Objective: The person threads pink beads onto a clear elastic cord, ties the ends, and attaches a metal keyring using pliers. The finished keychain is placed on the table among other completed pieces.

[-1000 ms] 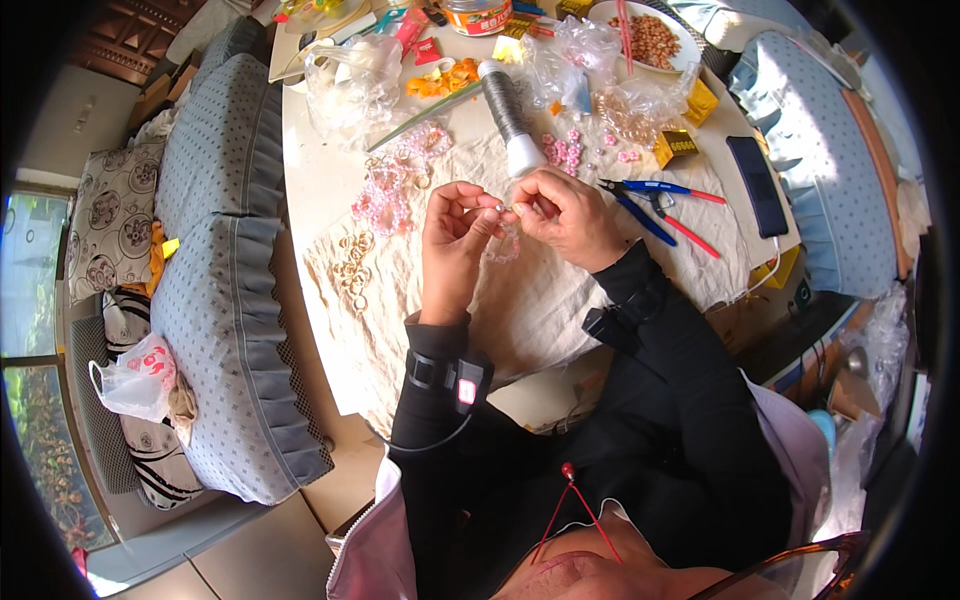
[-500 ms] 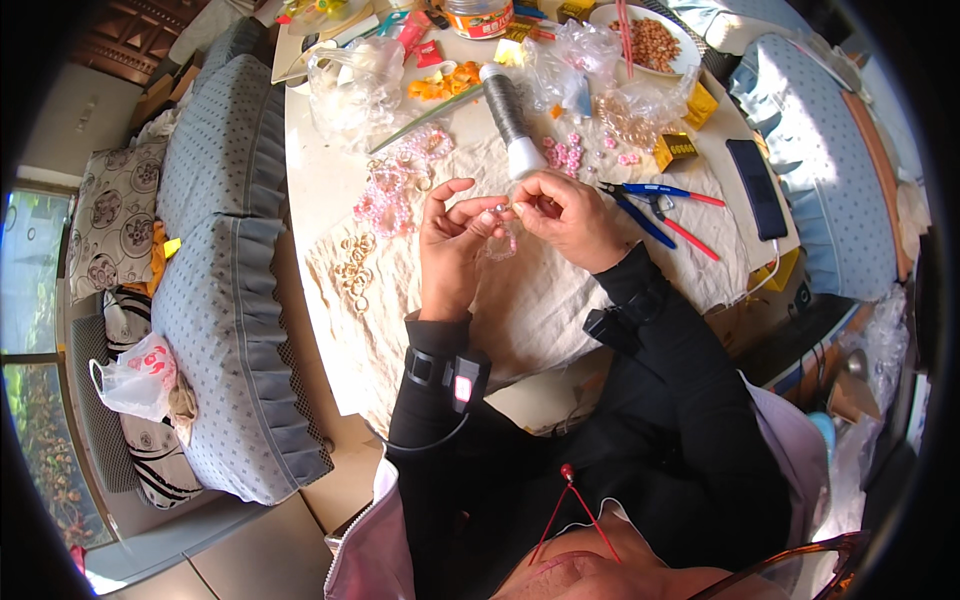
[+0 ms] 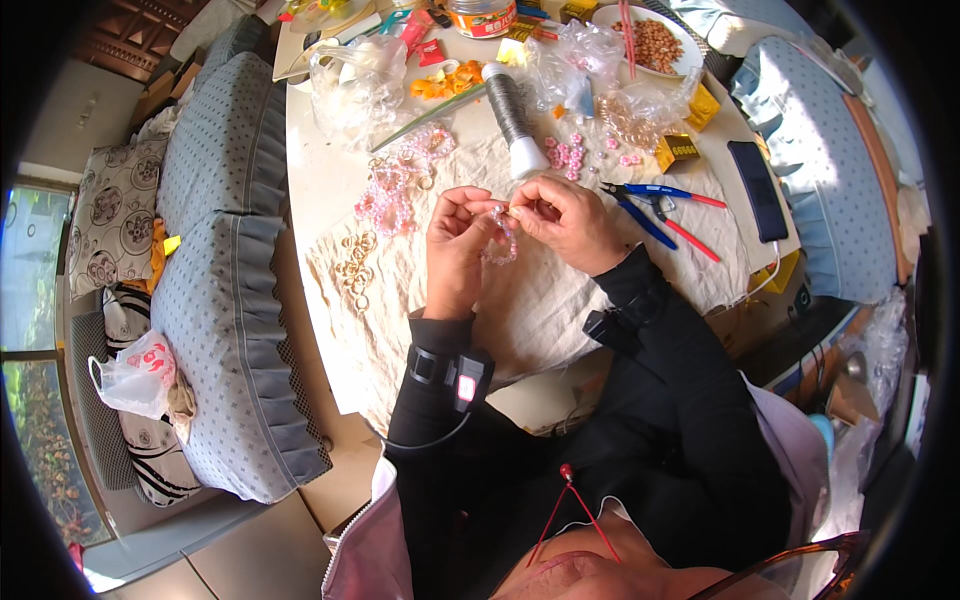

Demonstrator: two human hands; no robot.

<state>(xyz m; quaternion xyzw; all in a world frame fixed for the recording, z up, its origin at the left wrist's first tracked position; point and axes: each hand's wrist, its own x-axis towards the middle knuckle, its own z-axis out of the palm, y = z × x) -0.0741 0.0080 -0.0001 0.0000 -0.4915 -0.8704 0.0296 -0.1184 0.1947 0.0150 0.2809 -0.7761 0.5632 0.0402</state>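
Between my hands hangs a small loop of pink and clear beads (image 3: pixel 506 250). My left hand (image 3: pixel 460 243) pinches the loop's upper end between thumb and forefinger, its other fingers curled. Close against it, the fingertips of my right hand (image 3: pixel 566 222) are pinched together at the same end of the loop; what lies between them is too small to make out. Just beyond my hands a spool of grey wire or thread (image 3: pixel 509 108) with a white end lies on its side. Loose pink beads (image 3: pixel 566 157) rest right of it. Finished-looking pink bead strings (image 3: pixel 388 198) lie to the left.
Gold-coloured rings (image 3: pixel 356 270) lie left on the beige cloth (image 3: pixel 390 330). Blue-and-red pliers (image 3: pixel 655 205) and a dark phone (image 3: pixel 757 190) with a white cable are on the right. Plastic bags (image 3: pixel 357 90), orange peel (image 3: pixel 449 80) and a plate of nuts (image 3: pixel 688 62) fill the far side.
My left hand's fingers have curled in from a more spread pose. The bead loop now hangs more fully in view below the fingertips. My right hand has barely moved.
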